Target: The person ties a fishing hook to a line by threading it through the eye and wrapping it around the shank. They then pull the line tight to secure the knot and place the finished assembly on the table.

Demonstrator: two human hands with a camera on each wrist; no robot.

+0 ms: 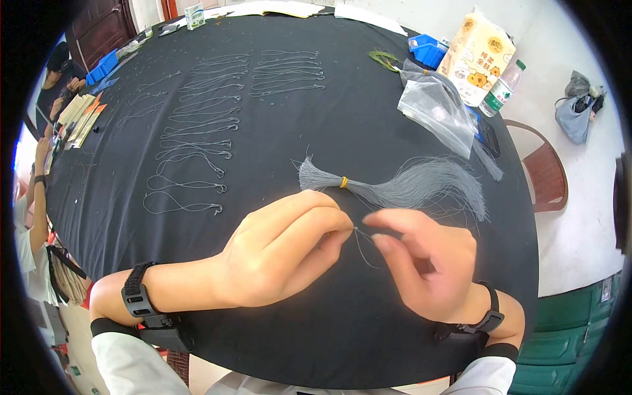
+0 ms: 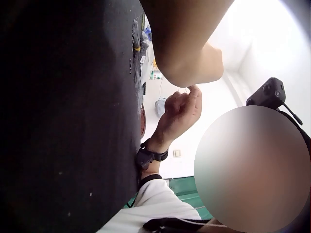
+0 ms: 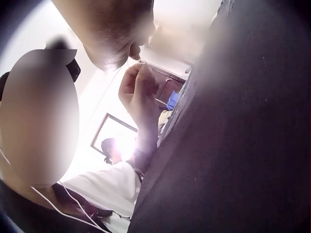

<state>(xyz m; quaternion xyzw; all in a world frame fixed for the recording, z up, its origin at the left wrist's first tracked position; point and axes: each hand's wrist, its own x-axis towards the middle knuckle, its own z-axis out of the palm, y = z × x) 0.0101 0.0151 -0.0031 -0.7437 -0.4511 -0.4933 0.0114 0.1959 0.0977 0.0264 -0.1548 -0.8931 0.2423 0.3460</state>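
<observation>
The left hand pinched a thin thread in the gap between the hands; the right hand was half-curled beside it (hold not discernible). A loose pinch could have caused slippage; the bundle just beyond the hands could have snagged the thread.

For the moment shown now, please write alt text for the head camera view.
Left hand pinches a thin grey thread beside the right hand, above a black-covered table. Beyond them lie a banded thread bundle and rows of looped threads.
</observation>
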